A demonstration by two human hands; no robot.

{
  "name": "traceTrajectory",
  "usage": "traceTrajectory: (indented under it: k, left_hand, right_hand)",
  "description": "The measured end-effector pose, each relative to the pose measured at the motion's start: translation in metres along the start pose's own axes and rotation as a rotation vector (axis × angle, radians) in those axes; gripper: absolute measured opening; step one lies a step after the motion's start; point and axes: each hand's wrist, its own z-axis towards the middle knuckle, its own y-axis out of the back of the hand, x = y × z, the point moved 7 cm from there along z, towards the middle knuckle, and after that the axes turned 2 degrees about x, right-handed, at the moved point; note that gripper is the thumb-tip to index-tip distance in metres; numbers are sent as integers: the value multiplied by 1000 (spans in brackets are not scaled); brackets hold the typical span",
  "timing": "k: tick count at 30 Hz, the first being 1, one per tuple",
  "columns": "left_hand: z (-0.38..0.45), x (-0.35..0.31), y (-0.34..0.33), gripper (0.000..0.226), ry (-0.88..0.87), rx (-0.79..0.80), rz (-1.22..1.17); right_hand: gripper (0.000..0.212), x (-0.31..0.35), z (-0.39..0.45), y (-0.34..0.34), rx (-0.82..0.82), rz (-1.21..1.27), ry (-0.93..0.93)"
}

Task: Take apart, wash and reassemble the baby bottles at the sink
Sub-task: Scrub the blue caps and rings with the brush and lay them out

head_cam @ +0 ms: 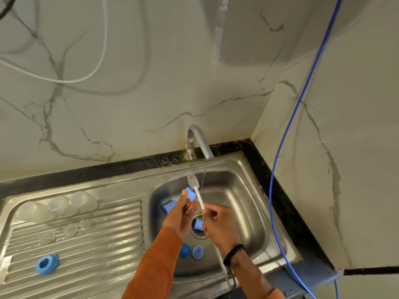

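Pretty warm, dim-ish indoor light, sort of yellowish all over. Soft shadows of the hanging cables on the wall (151, 61). Bright glare streaks on the ribbed drainboard (86, 234) and the sink (248, 201) walls. Wide-angle bend at the edges, slightly soft overall, clear cups (58, 206) look smeary.

sink (241, 169): brushed steel, glossy, wet
drainboard (86, 238): ribbed steel, shiny
tap (199, 141): matt grey metal
3 bottle bodies (58, 206): clear plastic, smooth
blue ring (45, 264): matt plastic
brush (196, 190): white plastic handle
wall (151, 83): glossy marble-look
sleeve (157, 264): orange ribbed knit
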Motion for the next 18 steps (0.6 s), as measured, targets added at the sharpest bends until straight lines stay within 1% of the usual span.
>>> traceTrajectory:
  k: [2, 4, 8, 11, 15, 18]
  left_hand:
    - [0, -2, -1, 53, -8, 5, -9]
    - [-1, -6, 0, 51, -32, -5, -8]
    - [-3, 1, 1, 51, -59, -4, 3]
    - [0, 5, -1, 52, -81, -38, 14]
    - [-2, 3, -8, 44, -132, -67, 148]
    - [-8, -2, -12, 34, -209, -117, 270]
  right_hand:
    - [30, -9, 0, 3, 21, 120, -82]
    - [32, -16, -3, 5, 50, 215, -133]
    - [28, -24, -13, 11, 46, 362, -221]
    - [24, -32, -25, 8, 74, 492, -326]
    - [19, -35, -35, 9, 152, 762, -434]
    - [16, -35, -40, 13, 224, 922, -511]
